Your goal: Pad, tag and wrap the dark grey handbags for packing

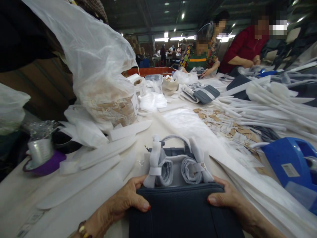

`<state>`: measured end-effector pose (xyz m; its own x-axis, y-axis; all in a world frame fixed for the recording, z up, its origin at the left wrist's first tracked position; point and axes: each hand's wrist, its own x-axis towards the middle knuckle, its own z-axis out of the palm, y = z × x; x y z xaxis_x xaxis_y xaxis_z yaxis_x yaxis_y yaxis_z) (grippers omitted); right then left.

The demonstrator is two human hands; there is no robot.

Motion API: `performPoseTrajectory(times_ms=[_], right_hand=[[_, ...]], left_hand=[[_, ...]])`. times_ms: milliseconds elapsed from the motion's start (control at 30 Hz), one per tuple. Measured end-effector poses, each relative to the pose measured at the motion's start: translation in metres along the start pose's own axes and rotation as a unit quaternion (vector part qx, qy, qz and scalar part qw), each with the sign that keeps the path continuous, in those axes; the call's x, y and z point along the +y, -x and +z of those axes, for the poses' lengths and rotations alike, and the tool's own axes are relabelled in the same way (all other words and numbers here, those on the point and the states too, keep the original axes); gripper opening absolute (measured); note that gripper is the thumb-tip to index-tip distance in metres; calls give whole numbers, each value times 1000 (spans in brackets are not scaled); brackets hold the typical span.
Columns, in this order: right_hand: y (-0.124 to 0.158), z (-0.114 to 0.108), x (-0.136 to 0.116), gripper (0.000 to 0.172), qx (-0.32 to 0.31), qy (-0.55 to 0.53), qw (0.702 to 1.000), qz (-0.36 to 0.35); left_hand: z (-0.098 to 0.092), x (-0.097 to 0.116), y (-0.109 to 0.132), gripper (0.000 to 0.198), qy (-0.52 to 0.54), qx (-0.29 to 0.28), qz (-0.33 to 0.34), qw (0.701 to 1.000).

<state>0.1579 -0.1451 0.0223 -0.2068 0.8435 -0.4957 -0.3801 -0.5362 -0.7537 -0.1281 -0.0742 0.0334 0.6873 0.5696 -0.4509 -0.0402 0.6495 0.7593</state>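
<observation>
A dark navy handbag is held between my two hands at the near edge of the view. My left hand grips its left top corner, thumb on the near face and fingers behind. At the opposite corner, my right hand holds it the same way. White foam wrap and clear plastic cover the handle hardware and rolled straps above the bag's top edge. Behind them arches a grey carry handle. The bag's lower part runs out of the frame.
White foam sheets lie at left, beside a purple bowl. Tags with strings are spread at right, near a blue tape dispenser. A plastic-covered carton stands at back left. Co-workers handle items across the table.
</observation>
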Motion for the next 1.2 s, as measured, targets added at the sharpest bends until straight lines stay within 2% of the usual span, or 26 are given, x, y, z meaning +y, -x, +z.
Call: performPoseTrajectory(times_ms=[133,267,333,400,467,533,700,800,900,967,1000,1133,1200], right_hand=[[2,7,-6,54,52,92,994,-25],[-1,6,-3,45,155,221,961,-60],[-3,3,1,44,176,238,954,-55],[-4,1,5,42,196,268,941,-64],[-3,0,10,38,228,316,917,-85],[-1,0,15,39,258,344,897,-101],[2,1,25,50,297,329,889,-117],[5,1,29,52,312,319,886,-124],[8,0,33,52,324,302,889,-116],[11,1,34,53,341,300,884,-112],[12,1,34,53,349,304,879,-112],[12,2,32,50,367,360,847,-134],[9,-2,35,47,356,384,838,-153]], left_hand=[[-5,10,-10,59,-51,-30,-62,996],[-4,8,-13,57,-46,-9,-60,997],[-2,1,-10,60,-48,34,-32,998],[0,-6,-6,65,-73,104,5,992],[2,-12,-4,68,-121,181,30,976],[2,-16,-4,68,-168,227,38,959],[-2,-23,-6,63,-195,257,44,946],[-4,-33,0,62,-219,277,89,931],[0,-41,10,65,-288,317,160,889],[5,-42,13,66,-331,362,160,856],[7,-40,12,67,-337,373,143,852],[8,-30,-1,75,-301,318,67,896],[4,-26,-8,71,-301,306,62,901]])
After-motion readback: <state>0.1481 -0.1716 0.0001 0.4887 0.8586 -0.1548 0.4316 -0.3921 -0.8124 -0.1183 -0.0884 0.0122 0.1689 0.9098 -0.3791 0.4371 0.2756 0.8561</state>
